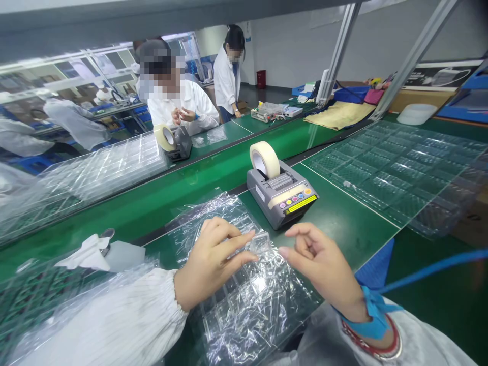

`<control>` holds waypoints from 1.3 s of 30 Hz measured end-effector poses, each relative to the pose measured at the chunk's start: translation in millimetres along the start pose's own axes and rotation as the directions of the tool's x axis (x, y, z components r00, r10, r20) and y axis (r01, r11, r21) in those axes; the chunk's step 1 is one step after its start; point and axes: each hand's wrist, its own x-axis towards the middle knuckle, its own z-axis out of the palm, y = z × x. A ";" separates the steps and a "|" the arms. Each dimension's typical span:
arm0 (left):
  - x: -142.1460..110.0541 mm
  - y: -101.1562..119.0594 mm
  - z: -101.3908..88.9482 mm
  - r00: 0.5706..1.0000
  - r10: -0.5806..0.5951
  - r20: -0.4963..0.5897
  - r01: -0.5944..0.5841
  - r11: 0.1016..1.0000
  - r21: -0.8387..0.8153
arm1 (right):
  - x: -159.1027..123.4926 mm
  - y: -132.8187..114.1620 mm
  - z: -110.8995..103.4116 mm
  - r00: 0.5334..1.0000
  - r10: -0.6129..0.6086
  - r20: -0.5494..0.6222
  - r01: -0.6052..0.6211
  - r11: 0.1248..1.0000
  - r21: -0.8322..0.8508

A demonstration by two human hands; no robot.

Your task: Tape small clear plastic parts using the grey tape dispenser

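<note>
Clear plastic blister tray (238, 300) in crinkled transparent film (213, 223), lying directly beneath my fingers on a green conveyor belt (343, 229). A raised square cell of the tray (260, 245) stands between my two hands. My left hand (209, 264) lies over the tray, its left fingers (229, 244) extended and slightly parted, the tips at the cell's left edge; no firm grip is visible. My right hand (320, 264) is half curled, its right index finger (295, 231) pointing toward the cell, with the fingertip just beside the tray's surface; it holds nothing. The gap between the two hands is narrow.

Beyond my fingertips stands a grey tape dispenser (280, 195) carrying a roll of cream masking tape (265, 159). Past my right fingers, further stacked clear trays (396, 173) lie on the belt. Left of my left fingers are a white tissue (86, 254) and my gathered white sleeve (114, 315). Behind my right fingers, a blue wrist strap (375, 310) and a red bracelet (366, 338) circle my wrist. Well beyond my fingers, across the belt, a co-worker (183, 99) works beside a second tape dispenser (175, 142).
</note>
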 end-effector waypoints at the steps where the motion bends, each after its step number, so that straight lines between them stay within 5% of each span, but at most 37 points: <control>1: 0.6 0.4 -0.8 1.000 0.001 0.005 -0.001 1.000 0.001 | 0.8 -3.5 -2.8 0.996 -0.087 0.000 0.087 0.991 -0.104; 6: 0.9 3.9 -4.6 0.999 0.041 0.003 -0.041 0.999 0.020 | 9.6 -11.3 -6.1 0.912 -0.350 0.213 0.408 0.834 -0.372; 14: 4.1 5.1 -9.3 0.994 0.102 0.024 -0.104 0.990 0.095 | 20.7 -0.6 -3.4 0.790 -0.516 0.330 0.610 0.613 -0.502; 20: 16.0 12.5 -17.8 0.987 0.121 0.105 -0.142 0.966 0.217 | 21.3 5.1 0.1 0.688 -0.658 0.306 0.686 0.453 -0.569; 25: 25.1 16.9 -16.3 0.979 0.142 0.143 -0.182 0.928 0.324 | 24.0 8.8 5.2 0.691 -0.663 0.288 0.663 0.422 -0.619; 32: 29.9 7.4 -3.1 0.954 0.068 0.293 -0.179 0.911 0.372 | 30.8 23.0 9.0 0.797 -0.531 0.289 0.548 0.432 -0.717; 36: 34.8 -0.5 6.9 0.921 -0.022 0.390 -0.136 0.918 0.373 | 39.1 26.1 9.0 0.814 -0.500 0.296 0.536 0.450 -0.715; 39: 45.7 -27.4 8.7 0.868 -0.196 0.456 -0.030 0.897 0.442 | 41.5 20.5 3.8 0.838 -0.441 0.321 0.523 0.484 -0.701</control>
